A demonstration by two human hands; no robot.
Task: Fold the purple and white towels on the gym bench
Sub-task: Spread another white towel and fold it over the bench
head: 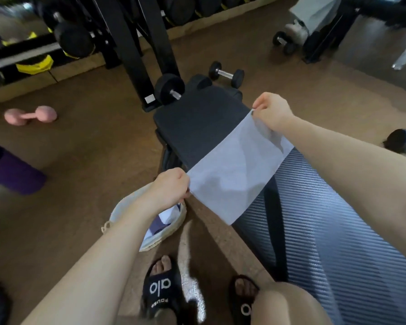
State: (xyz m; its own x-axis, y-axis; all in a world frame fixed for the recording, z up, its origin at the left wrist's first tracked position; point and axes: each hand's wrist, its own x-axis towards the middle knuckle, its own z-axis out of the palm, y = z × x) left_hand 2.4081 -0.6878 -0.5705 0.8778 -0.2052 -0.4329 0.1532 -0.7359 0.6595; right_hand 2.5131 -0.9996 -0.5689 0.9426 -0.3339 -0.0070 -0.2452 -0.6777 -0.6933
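Brown gym flooring (92,141) is spreading out around a black padded bench (197,123), and everything else is sitting in relation to that bench. A ribbed grey mat (333,231) is lying along the bench's right side, reaching toward the person's knees. Beyond the far end of the bench a black rack frame (138,55) is standing, with a black dumbbell (226,74) lying on the floor just past the bench's head.

Over the near part of the bench, a white towel (234,170) is being held stretched out flat in the air, its lower edge hanging toward the mat. The right hand (271,111) is pinching the far top corner with curled fingers, above the bench's right edge. The left hand (171,184) is gripping the near top corner in a closed fist, just off the bench's left edge.

Below that left hand, on the floor beside the bench, a pale woven basket (174,227) is holding more white and purple cloth. Well off to the bench's left, a pink dumbbell (29,115) is lying on the floor. Nearest the person, two feet in black slides (161,287) are resting on the floor.
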